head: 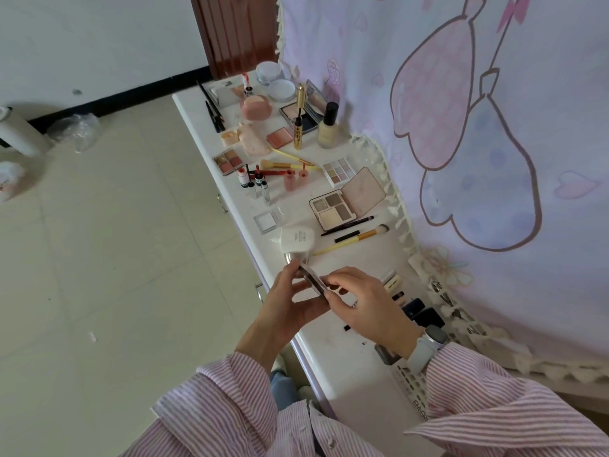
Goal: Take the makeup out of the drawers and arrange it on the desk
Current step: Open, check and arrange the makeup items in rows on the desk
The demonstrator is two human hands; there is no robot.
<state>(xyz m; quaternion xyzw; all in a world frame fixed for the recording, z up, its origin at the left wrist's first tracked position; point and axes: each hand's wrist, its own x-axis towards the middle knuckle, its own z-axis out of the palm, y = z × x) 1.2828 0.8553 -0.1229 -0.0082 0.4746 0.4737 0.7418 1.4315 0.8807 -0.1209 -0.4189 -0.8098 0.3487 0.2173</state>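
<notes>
- Could easily slip: thin silver-edged flat compact [313, 279] held edge-up in mid-air just above the front edge of the white desk [333, 351], so a loose pinch probably means a drop onto the tiled floor [115, 258].
- Also risky: white squeeze tube with a silver cap [295, 242] lying right beside the compact, cap just off the left fingertips, so a careless set-down could likely knock it rolling.
- Crowded spot too, with yellow-handled makeup brushes [356, 237] and an open beige eyeshadow palette [346, 201] just beyond, so not much bare room close by.
- Left hand [290, 301]: fingers curled round the lower side of the compact, thumb up along its far end, gripping it.
- Right hand [359, 301]: fingers bent down onto the near end, pinching it. Opening it or just turning it? Can't tell.
- Dark cases [425, 315] sitting on the desk just past the right hand, near the frilly pink curtain [494, 159].
</notes>
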